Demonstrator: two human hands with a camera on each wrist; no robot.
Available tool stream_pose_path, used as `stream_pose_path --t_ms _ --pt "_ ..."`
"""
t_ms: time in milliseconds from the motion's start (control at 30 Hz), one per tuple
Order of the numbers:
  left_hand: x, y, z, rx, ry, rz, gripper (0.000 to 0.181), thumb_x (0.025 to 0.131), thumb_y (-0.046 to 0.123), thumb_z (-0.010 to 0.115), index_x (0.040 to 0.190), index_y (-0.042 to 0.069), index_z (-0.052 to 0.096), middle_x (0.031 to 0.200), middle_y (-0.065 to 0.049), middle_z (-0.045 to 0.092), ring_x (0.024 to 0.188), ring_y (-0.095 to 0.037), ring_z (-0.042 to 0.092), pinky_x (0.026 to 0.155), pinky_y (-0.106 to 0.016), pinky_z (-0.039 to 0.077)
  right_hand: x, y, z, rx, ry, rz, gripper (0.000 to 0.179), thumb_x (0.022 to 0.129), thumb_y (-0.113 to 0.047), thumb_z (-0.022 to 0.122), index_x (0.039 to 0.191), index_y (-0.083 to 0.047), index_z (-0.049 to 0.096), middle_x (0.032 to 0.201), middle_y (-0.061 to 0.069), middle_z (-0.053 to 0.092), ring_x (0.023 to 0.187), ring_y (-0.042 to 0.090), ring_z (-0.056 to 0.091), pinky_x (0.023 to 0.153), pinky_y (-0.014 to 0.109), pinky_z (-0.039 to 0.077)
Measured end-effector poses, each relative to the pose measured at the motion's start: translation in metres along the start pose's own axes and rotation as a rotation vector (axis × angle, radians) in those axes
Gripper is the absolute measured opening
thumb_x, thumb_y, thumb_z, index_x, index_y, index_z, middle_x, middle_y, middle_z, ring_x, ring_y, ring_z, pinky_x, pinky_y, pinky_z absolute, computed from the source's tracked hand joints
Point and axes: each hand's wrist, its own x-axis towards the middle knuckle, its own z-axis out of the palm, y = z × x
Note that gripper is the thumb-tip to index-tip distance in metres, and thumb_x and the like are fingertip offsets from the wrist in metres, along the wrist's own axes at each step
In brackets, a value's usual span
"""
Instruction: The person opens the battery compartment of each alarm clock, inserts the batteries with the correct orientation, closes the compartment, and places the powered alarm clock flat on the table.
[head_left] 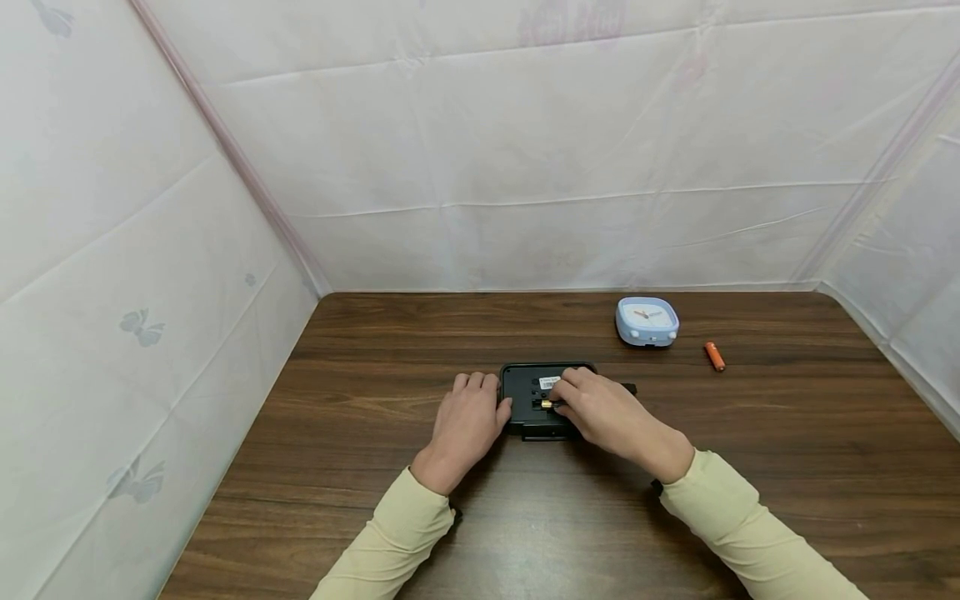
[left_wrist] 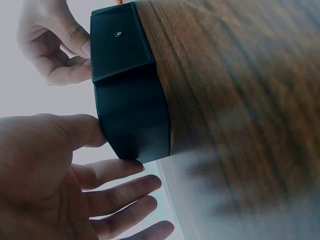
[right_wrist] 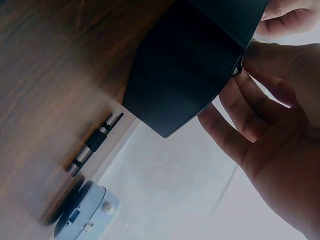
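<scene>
A black box-shaped device [head_left: 519,385] lies on the table with a white barcode label [head_left: 550,383] on its upturned face. My left hand [head_left: 468,417] holds its left side, thumb on the upper edge and index finger against the side, as the left wrist view shows. Over the device, my right hand [head_left: 603,412] pinches a small gold-and-black battery [head_left: 547,404] at a narrow slot in that face. The fingers hide part of the battery. How far it sits in the slot I cannot tell.
A light blue alarm clock [head_left: 647,322] stands at the back right, with an orange battery [head_left: 715,356] lying to its right. Just past the device's right side lies a slim black-and-silver object [right_wrist: 92,142]. White patterned sheeting [head_left: 480,167] walls the table's back and sides.
</scene>
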Motion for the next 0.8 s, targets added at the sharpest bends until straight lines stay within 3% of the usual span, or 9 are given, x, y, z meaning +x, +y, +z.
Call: stream_pose_path --t_ms 267,667,800 --pt "0.0 0.0 -0.001 -0.003 -0.013 -0.007 0.027 0.103 0.026 0.073 0.113 0.0 0.072 0.108 -0.014 0.07 0.102 -0.032 0.061 0.076 -0.044 0.058 0.0 0.001 -0.002 0.032 0.005 -0.002 0.014 0.091 -0.003 0.085 0.101 -0.007 0.077 0.09 0.001 0.058 0.079 0.017 0.057 0.069 0.033 0.054" --pt "-0.001 -0.001 0.001 -0.005 0.018 0.009 0.026 0.102 0.025 0.074 0.109 0.0 0.072 0.105 -0.013 0.07 0.098 -0.031 0.06 0.072 -0.043 0.057 -0.005 0.007 -0.023 0.05 -0.102 0.076 0.017 0.089 -0.005 0.086 0.096 -0.011 0.071 0.089 -0.003 0.057 0.079 0.015 0.059 0.065 0.032 0.054" --pt "-0.001 -0.001 0.001 -0.007 0.016 0.009 0.026 0.102 0.025 0.074 0.109 0.0 0.072 0.105 -0.014 0.07 0.098 -0.032 0.06 0.071 -0.043 0.057 -0.004 0.007 -0.022 0.042 -0.086 0.065 0.018 0.088 -0.004 0.087 0.094 -0.01 0.07 0.088 -0.002 0.058 0.078 0.015 0.06 0.065 0.033 0.055"
